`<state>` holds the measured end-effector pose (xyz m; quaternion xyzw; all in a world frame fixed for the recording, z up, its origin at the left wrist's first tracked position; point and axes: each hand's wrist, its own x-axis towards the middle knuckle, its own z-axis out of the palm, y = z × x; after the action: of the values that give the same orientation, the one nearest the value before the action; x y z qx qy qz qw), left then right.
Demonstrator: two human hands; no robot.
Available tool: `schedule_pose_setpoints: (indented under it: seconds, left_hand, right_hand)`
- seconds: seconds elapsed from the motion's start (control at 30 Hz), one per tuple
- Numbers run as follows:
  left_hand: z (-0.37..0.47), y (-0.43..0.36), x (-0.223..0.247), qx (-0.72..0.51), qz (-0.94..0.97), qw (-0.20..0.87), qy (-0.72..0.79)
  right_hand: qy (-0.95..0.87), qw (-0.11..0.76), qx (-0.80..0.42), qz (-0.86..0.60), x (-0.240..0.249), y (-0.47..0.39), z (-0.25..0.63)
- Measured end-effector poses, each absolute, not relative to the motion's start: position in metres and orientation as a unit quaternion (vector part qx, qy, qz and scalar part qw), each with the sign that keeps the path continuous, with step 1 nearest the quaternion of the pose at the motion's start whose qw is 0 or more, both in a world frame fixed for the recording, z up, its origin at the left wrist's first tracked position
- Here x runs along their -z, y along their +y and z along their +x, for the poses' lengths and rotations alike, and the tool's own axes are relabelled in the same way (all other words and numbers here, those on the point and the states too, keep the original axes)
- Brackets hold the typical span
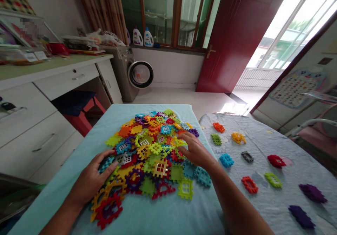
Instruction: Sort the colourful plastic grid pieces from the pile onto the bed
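A heap of colourful plastic interlocking blocks (155,149), notched along their edges and some with window frames, lies on a light blue cloth. At the heap's left side is my left hand (91,175), thumb and fingers apart around a blue block (106,164); a firm grip is not visible. My right hand (196,149) reaches over the right side, its fingers spread above yellow-green and red blocks (179,153). Nearest me lie a red block (109,210) and a lime window block (185,188).
A round table (231,203) on the right carries blocks sorted by colour, among them orange (218,127), blue (226,160), red (276,161) and purple (312,193). Behind stand a washing machine (123,66) with its door open and a red door (231,34). Drawers (44,140) line the left.
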<state>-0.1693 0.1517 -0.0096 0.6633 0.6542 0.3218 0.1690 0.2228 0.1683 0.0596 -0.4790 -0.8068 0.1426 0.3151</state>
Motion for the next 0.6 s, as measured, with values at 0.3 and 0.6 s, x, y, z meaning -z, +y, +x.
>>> schedule_pose_setpoints:
  seconds: [0.3,0.6]
  left_hand:
    - [-0.161,0.148,0.004,-0.352,0.650,0.164,0.653]
    - [-0.166,0.150,0.007,-0.376,0.631,0.077,0.674]
  right_hand:
    - [-0.653,0.448,-0.067,-0.607,-0.009,0.194,0.257]
    - [-0.664,0.408,-0.090,-0.620,0.006,0.198,0.260]
